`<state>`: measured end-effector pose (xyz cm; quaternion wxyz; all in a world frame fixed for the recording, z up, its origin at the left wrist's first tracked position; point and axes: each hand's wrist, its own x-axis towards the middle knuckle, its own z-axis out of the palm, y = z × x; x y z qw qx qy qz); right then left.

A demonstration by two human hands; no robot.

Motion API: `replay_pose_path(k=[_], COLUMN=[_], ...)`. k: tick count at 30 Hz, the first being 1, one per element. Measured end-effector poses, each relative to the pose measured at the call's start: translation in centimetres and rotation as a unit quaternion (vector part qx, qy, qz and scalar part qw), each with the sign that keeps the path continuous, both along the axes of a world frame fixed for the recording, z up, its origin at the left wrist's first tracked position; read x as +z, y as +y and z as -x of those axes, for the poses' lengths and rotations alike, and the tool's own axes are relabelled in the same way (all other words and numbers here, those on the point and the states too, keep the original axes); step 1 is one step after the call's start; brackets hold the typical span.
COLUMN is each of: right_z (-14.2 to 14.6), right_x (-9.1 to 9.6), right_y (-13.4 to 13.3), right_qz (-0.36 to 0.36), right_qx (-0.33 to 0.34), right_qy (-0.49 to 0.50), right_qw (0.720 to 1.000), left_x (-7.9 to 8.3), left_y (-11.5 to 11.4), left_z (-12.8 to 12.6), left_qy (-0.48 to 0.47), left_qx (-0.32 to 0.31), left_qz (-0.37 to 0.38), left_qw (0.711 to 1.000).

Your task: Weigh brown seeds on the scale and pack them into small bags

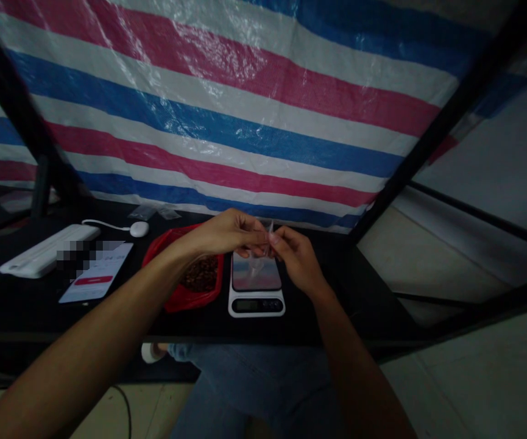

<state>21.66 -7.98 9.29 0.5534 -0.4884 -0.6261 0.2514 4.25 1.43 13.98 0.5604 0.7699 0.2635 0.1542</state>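
Note:
Both my hands meet above a small white digital scale (pixel 256 303) on a black table (pixel 25 305). My left hand (pixel 231 235) and my right hand (pixel 296 256) each pinch a small clear plastic bag (pixel 265 244) between their fingertips, holding it just over the scale's shiny platform. Left of the scale sits a red bag (pixel 185 297), open at the top, with dark brown grains (pixel 201 274) inside. My left forearm passes over that red bag.
A white power bank (pixel 46 250) with a cable and a small white round device (pixel 139 228) lie at the table's left, beside a white card with a red bar (pixel 96 277). More small clear bags (pixel 153 212) lie near the striped tarp (pixel 226 103) behind. Black frame bars (pixel 427 134) slant at right.

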Motion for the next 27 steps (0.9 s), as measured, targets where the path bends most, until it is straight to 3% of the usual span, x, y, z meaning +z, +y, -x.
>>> replay_pose_path(k=[12, 16, 19, 23, 27], right_z=[-0.1, -0.4, -0.2, 0.8, 1.0], right_x=[-1.3, -2.1, -2.2, -2.0, -2.5], right_y=[-0.5, -0.1, 0.0, 0.0, 0.3], right_qz=[0.019, 0.013, 0.042, 0.05, 0.089], right_qx=[0.065, 0.023, 0.02, 0.043, 0.08], right_qy=[0.012, 0.057, 0.082, 0.078, 0.135], right_qw=[0.998, 0.998, 0.996, 0.995, 0.984], left_x=[-1.2, -1.5, -2.3, -4.1, -4.7], left_y=[-0.9, -1.0, -1.4, -2.2, -2.1], left_z=[0.8, 1.0, 1.1, 1.2, 1.8], left_qy=[0.001, -0.007, -0.05, -0.102, -0.086], left_qx=[-0.062, -0.018, 0.029, 0.008, 0.0], left_qz=[-0.072, -0.1, -0.177, -0.305, -0.257], left_qw=[0.995, 0.995, 0.983, 0.947, 0.963])
